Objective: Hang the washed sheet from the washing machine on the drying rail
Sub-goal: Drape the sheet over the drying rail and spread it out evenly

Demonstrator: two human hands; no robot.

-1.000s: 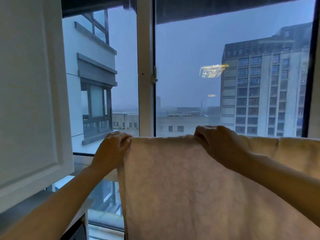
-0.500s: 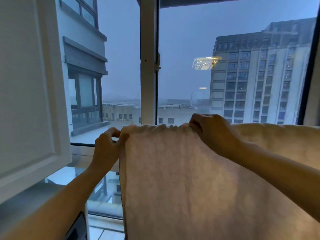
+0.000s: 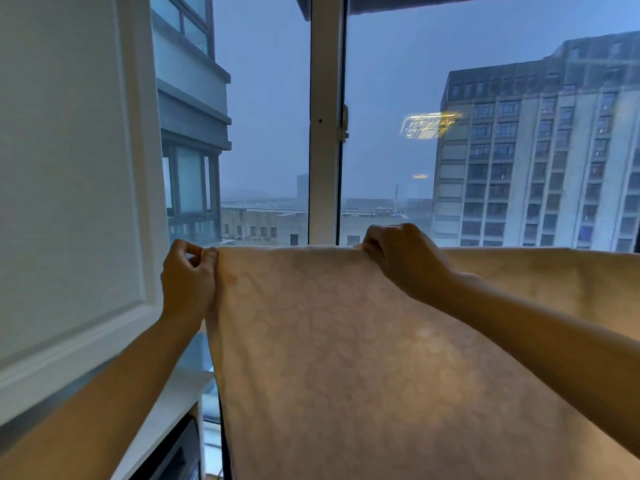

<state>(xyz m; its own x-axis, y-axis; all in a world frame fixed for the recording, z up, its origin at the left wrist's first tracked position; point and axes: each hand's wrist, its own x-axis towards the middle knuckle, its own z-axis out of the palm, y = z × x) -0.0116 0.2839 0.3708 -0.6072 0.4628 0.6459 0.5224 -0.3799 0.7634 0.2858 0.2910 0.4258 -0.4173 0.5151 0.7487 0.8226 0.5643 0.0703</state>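
Head view has your left hand (image 3: 188,278) and right hand (image 3: 398,261) both pinching the top fold of the sheet (image 3: 346,358) draped before the window (image 3: 325,98); it looks soft, limp, likely damp-heavy, so grip that top edge.

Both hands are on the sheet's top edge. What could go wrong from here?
1. The rail is hidden under the sheet, so its far-side overhang is unknown; if short, it may slide off once the left hand and right hand let go.
2. The sheet's left edge hangs close to the white shelf and could catch there.
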